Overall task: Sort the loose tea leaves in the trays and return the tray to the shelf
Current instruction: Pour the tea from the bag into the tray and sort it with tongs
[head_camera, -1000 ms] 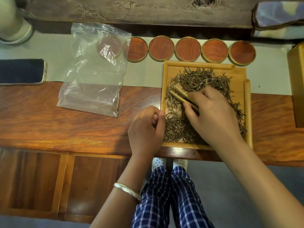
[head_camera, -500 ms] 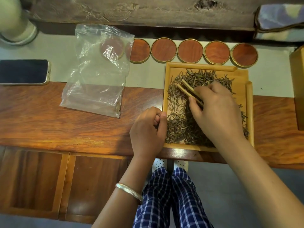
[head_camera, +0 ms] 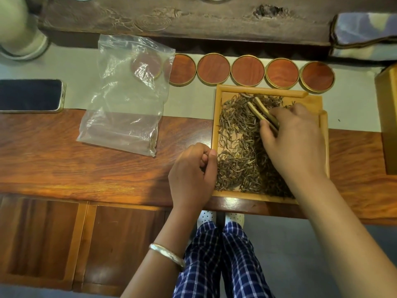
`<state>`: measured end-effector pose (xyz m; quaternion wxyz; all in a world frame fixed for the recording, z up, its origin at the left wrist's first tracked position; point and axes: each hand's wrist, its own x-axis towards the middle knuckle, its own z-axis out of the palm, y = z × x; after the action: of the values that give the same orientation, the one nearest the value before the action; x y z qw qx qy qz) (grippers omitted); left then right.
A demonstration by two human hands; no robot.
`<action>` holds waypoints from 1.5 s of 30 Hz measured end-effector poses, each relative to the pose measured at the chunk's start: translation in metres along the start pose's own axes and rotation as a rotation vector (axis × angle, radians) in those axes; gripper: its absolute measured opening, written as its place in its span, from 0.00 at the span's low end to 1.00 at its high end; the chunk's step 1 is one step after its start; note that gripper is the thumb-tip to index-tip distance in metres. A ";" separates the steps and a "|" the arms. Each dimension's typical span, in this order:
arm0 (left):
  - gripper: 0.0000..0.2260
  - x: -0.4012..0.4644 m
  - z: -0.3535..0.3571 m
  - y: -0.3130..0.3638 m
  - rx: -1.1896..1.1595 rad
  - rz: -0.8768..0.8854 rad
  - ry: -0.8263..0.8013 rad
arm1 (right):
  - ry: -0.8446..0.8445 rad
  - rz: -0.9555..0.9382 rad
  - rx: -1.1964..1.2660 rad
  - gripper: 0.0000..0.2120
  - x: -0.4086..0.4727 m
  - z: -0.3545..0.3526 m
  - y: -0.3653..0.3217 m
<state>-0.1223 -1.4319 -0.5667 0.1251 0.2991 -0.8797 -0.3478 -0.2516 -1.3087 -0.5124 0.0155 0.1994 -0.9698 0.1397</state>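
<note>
A light wooden tray sits on the wooden counter, filled with dark loose tea leaves. My right hand is over the tray and grips bamboo tweezers, whose tips point up-left into the leaves near the tray's far edge. My left hand is curled in a loose fist at the tray's near-left corner, thumb against the rim. I cannot tell whether it pinches any leaves.
A crumpled clear plastic bag lies left of the tray. Several round wooden lids line up behind it. A phone lies far left. A wooden box stands at the right edge.
My right hand has moved with the tweezers toward the tray's far side, away from me. My left hand has stayed at the tray's corner.
</note>
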 end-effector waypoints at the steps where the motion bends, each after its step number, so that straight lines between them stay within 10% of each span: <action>1: 0.09 0.000 0.000 0.000 0.001 0.001 0.002 | -0.005 -0.020 -0.005 0.14 0.004 0.002 -0.004; 45: 0.10 -0.001 0.000 -0.002 0.019 0.052 0.041 | -0.024 -0.031 0.115 0.14 -0.035 -0.008 0.019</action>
<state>-0.1204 -1.4320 -0.5682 0.1491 0.2845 -0.8877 -0.3298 -0.2274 -1.2765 -0.5125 -0.0053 0.2168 -0.9570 0.1927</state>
